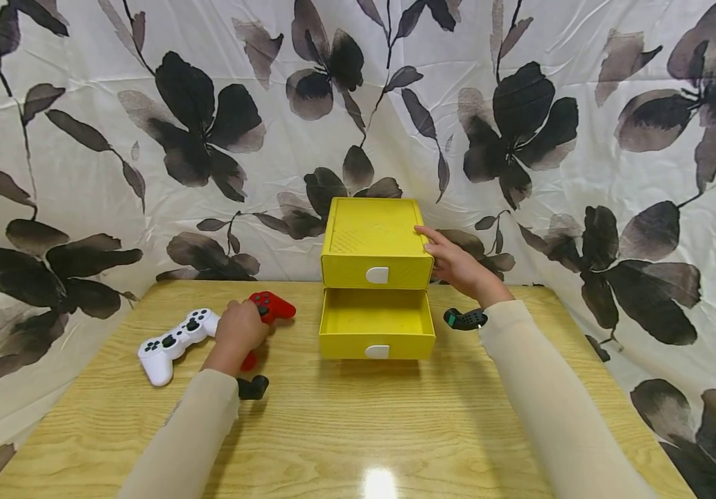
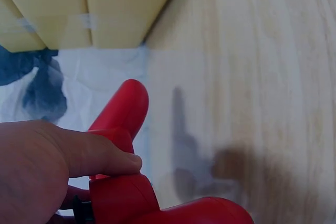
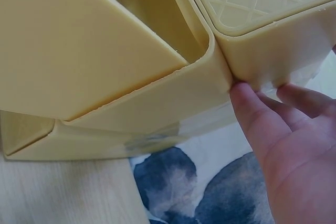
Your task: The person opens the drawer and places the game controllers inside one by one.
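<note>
My left hand (image 1: 240, 328) grips a red game controller (image 1: 278, 308) over the left half of the table. In the left wrist view, the thumb lies across the red controller (image 2: 123, 198), and its two handles stick out past the hand. My right hand (image 1: 457, 267) rests against the right side of a yellow drawer unit (image 1: 378, 225), fingers mostly straight. Fingertips touch the side wall just below its top edge in the right wrist view. The unit's lower drawer (image 1: 345, 346) is pulled out, showing its inside; the upper drawer (image 1: 348, 273) is closed.
A white game controller (image 1: 159, 366) lies on the wooden table (image 1: 333, 430), just left of my left hand. Behind the table hangs a pale cloth (image 1: 358, 132) with dark flowers. The drawer unit stands near the table's back edge.
</note>
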Available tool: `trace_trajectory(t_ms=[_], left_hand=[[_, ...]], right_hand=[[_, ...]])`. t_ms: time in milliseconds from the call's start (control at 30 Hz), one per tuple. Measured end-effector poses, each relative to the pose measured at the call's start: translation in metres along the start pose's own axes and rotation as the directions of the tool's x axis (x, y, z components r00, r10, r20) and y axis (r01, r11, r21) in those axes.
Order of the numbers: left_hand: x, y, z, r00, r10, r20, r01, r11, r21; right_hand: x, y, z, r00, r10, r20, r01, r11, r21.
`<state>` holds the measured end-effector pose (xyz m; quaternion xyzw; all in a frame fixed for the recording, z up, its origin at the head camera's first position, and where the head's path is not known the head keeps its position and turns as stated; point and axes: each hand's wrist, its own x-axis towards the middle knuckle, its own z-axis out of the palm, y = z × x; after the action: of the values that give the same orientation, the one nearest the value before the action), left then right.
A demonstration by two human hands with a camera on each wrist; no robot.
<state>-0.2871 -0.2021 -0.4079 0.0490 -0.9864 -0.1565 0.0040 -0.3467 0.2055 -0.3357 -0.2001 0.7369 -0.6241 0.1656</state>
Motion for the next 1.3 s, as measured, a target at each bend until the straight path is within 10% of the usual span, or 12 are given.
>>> trace_trajectory(t_ms=[1300], left_hand=[[-0.040, 0.030, -0.069, 0.972, 0.220, -0.084, -0.214, 0.974, 0.067]], right_hand=[[-0.001, 0.000, 0.001, 1.000, -0.010, 0.001, 0.010, 1.000, -0.002]])
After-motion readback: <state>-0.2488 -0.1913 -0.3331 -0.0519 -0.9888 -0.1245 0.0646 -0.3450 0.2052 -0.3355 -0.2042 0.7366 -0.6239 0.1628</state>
